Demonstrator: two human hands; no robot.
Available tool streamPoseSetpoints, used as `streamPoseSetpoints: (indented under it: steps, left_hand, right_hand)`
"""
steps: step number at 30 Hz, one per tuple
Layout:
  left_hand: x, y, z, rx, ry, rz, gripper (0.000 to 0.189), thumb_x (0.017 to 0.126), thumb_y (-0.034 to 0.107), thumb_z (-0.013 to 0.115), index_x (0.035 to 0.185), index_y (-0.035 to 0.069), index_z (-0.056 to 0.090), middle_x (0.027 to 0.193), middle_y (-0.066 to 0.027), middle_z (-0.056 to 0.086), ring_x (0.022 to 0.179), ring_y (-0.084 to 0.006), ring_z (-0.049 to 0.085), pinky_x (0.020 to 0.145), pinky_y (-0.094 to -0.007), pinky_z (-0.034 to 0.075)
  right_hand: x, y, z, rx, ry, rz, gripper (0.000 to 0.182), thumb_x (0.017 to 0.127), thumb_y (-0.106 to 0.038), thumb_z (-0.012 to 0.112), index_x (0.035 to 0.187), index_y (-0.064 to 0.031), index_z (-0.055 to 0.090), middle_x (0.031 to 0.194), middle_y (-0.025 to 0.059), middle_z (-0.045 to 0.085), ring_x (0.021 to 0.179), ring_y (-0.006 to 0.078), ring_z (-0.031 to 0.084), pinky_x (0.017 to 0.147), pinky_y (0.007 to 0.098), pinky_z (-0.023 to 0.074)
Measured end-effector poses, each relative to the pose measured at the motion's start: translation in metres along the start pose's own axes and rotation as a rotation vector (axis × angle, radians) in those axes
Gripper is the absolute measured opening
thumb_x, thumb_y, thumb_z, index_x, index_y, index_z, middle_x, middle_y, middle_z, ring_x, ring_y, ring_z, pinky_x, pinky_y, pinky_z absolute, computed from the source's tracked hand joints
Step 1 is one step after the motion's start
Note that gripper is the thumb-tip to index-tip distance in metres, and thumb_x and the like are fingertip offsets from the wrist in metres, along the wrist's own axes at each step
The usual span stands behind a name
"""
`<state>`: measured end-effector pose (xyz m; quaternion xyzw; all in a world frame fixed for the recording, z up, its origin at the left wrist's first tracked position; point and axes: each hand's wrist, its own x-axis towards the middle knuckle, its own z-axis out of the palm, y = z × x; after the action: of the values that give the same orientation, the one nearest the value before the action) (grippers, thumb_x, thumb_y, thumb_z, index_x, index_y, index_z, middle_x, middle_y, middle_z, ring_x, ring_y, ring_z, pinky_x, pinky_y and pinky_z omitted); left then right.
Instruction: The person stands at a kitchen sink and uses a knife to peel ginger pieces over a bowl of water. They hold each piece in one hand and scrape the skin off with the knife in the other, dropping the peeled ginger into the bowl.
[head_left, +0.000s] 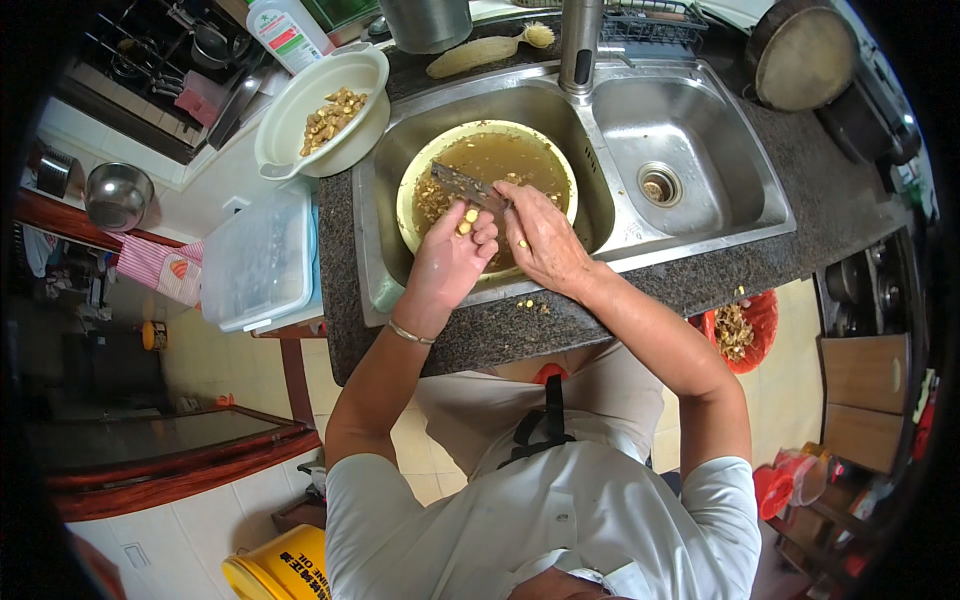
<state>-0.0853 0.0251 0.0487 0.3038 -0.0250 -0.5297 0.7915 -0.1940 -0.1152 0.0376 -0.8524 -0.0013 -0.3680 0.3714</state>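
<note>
Over a pale yellow basin (406, 202) of cloudy brown water, my right hand (551, 238) grips a knife (461, 182), its dark, wet blade pointing up and left. Peelings and brown-and-yellow pieces float or lie in the water. My left hand (452, 259) is palm up, its curled fingers around small pieces of food (469, 217) with yellow cut faces. What they were cut from I cannot tell. A small yellow bit sticks to the back of my right hand. The knife handle is mostly hidden in my fingers.
The basin stands in the left bowl of a steel double sink (622, 262), under a faucet (580, 45). A cream colander-like bowl (274, 124) holds brown chunks. Yellow crumbs lie on the granite counter edge (480, 337). Below right, a red-lined bin (765, 330) contains peelings.
</note>
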Motion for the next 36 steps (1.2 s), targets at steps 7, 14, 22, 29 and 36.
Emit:
streamPoseSetpoints:
  steps: [7,14,22,29,36]
  left_hand:
    - [0.000,-0.006,0.003,0.152,0.001,0.099,0.016,0.106,0.018,0.045,0.110,0.006,0.055,0.088,-0.0032,0.052,0.080,-0.0133,0.048,0.070,-0.0287,0.042]
    - [-0.010,0.005,0.010,0.139,-0.153,0.140,0.013,0.104,0.018,0.047,0.112,0.009,0.052,0.088,-0.0045,0.051,0.077,-0.0132,0.045,0.066,-0.0269,0.038]
    - [0.001,0.011,-0.003,0.092,-0.102,0.126,0.014,0.103,0.017,0.050,0.106,0.005,0.055,0.096,-0.0083,0.061,0.083,-0.0173,0.054,0.072,-0.0301,0.044]
    - [0.002,0.001,-0.010,0.096,-0.151,0.103,0.016,0.105,0.014,0.045,0.112,0.003,0.055,0.092,-0.0063,0.055,0.081,-0.0149,0.049,0.070,-0.0281,0.042]
    - [-0.017,0.016,0.014,0.163,-0.257,0.346,0.017,0.105,0.016,0.042,0.118,0.008,0.049,0.087,-0.0048,0.049,0.078,-0.0149,0.044,0.071,-0.0287,0.038]
  right_hand:
    - [-0.001,-0.004,0.001,0.014,0.028,-0.016,0.032,0.093,0.001,0.055,0.125,0.0014,0.050,0.105,0.0227,0.061,0.098,0.0416,0.061,0.085,0.0469,0.0495]
    - [0.003,0.013,-0.009,0.049,-0.016,0.127,0.023,0.096,-0.003,0.053,0.119,-0.0017,0.052,0.102,0.0223,0.062,0.095,0.0420,0.062,0.081,0.0468,0.0505]
    - [0.002,0.002,-0.008,0.023,0.044,-0.006,0.025,0.094,-0.002,0.056,0.119,-0.0013,0.054,0.103,0.0209,0.062,0.098,0.0405,0.062,0.084,0.0453,0.0499]
    - [0.005,0.001,-0.003,-0.032,0.024,-0.089,0.026,0.089,0.003,0.060,0.114,-0.0028,0.056,0.095,0.0186,0.060,0.091,0.0396,0.060,0.080,0.0469,0.0490]
    - [0.009,0.015,-0.019,0.079,0.022,0.221,0.020,0.095,0.001,0.054,0.115,-0.0019,0.056,0.102,0.0202,0.064,0.097,0.0386,0.064,0.084,0.0444,0.0507]
